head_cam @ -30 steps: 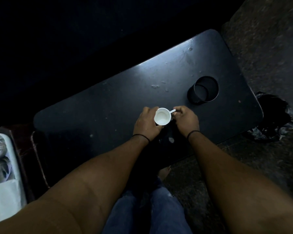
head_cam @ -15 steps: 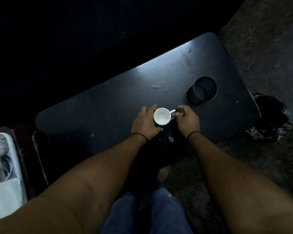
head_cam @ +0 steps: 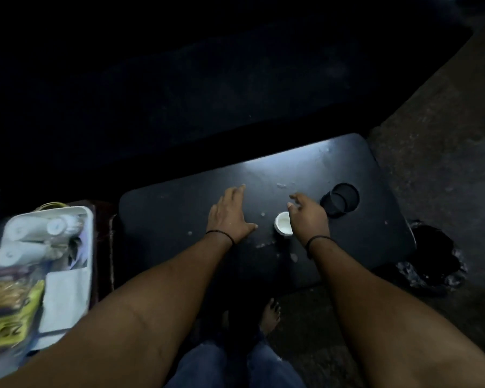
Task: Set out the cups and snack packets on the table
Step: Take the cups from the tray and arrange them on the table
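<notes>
A small white cup [head_cam: 282, 223] stands upright on the black table [head_cam: 375, 236], near its front edge. My right hand [head_cam: 308, 217] hovers over the cup's right side with loose, spread fingers and covers the handle. My left hand [head_cam: 230, 214] lies flat on the table to the left of the cup, fingers straight, apart from it. At the far left a white tray [head_cam: 67, 287] holds stacked white cups [head_cam: 39, 231] lying on their sides and a yellow snack packet [head_cam: 9, 309].
A round cup-holder hole [head_cam: 342, 198] is set in the table right of my right hand. A black bag [head_cam: 434, 259] lies on the floor off the table's right corner. My bare foot [head_cam: 270, 315] and jeans show below the table's front edge.
Both hands have let go of the white cup, which now stands on the table. My left hand moved left and flattened. The view swung left, bringing the tray in.
</notes>
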